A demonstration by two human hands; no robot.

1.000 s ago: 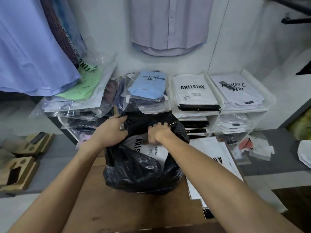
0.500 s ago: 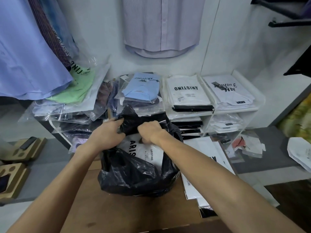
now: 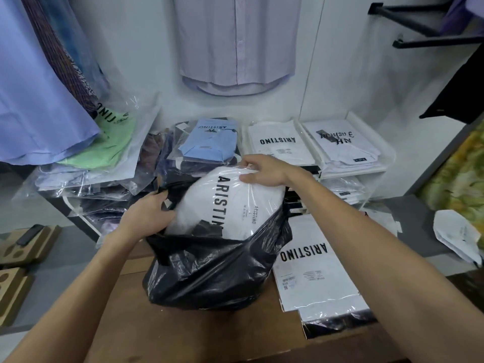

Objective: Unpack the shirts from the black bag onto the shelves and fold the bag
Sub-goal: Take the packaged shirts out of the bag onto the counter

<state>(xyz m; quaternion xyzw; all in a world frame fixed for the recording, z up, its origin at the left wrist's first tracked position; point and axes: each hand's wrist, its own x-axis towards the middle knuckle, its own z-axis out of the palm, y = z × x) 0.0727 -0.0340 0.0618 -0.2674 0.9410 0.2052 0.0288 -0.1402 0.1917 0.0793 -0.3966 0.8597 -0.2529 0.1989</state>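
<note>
A black plastic bag (image 3: 209,276) stands on a brown wooden table (image 3: 162,331), its mouth open toward me. A white packaged shirt (image 3: 222,203) in clear wrap, printed ARISTINO, sticks halfway out of it, tilted up to the right. My right hand (image 3: 264,170) grips the shirt's top edge. My left hand (image 3: 149,216) holds the bag's left rim, fingers touching the shirt's lower side. Behind the bag, the clear shelves (image 3: 377,169) carry stacks of packaged shirts.
More packaged white shirts (image 3: 314,279) lie stacked on the table right of the bag. A blue packaged shirt (image 3: 209,142) and a green one (image 3: 104,150) top the piles on the left shelves. Hanging shirts (image 3: 235,43) cover the wall. Cardboard inserts (image 3: 23,247) sit far left.
Both hands were parting the bag's mouth near its middle. Now the right hand has pulled a white packaged shirt up and out, and the left hand has shifted to the bag's left rim.
</note>
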